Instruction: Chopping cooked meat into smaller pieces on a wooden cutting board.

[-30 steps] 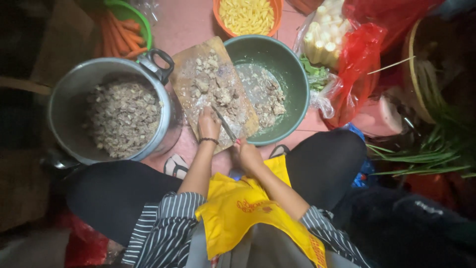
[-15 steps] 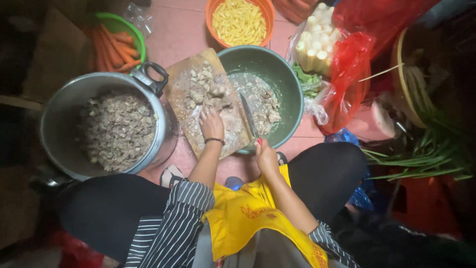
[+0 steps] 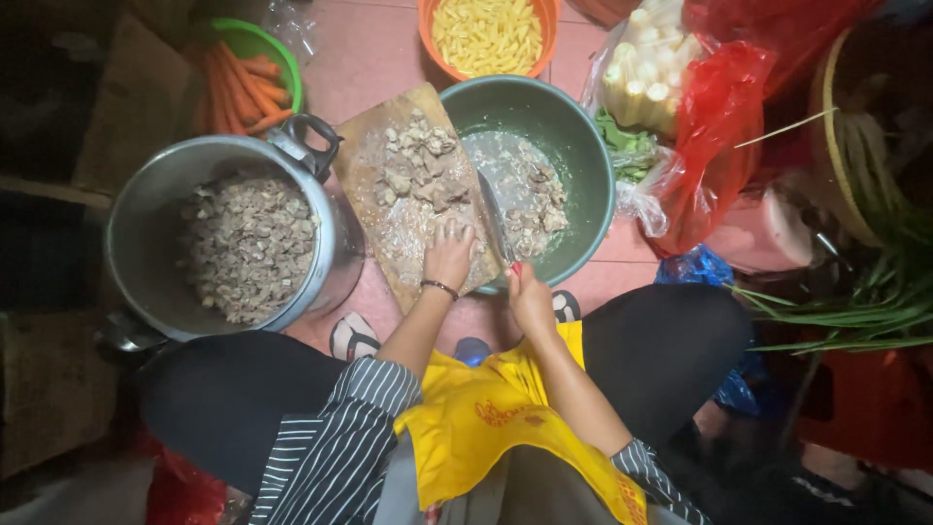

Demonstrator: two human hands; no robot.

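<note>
1. Wooden and worn, the cutting board [image 3: 384,156] lies tilted at the upper middle of the frame, its right edge over the rim of a green bowl [image 3: 573,146]. Pale chopped meat pieces [image 3: 418,165] are heaped on its upper half.
2. The left hand [image 3: 449,255] rests flat on the lower end of the board, fingers lying close together and pressed down on the scraps there; a dark bracelet [image 3: 439,286] circles the wrist.
3. The right hand [image 3: 528,297] sits just below the bowl's rim, fingers curled tight around the handle of a knife [image 3: 494,222]. The blade points up the frame, along the board's right edge and over the bowl.
4. Inside the green bowl more chopped meat lies against the right-hand wall.
5. Left of the board stands a large metal pot [image 3: 136,233] with a black handle, holding a layer of finely chopped meat.
6. In the upper left, carrots [image 3: 238,83] fill a green basin [image 3: 277,49].
7. At the top, an orange bowl [image 3: 428,29] holds yellow strips.
8. In the upper right are red plastic bags [image 3: 724,136] and a clear bag of pale stalks [image 3: 641,83].
</note>
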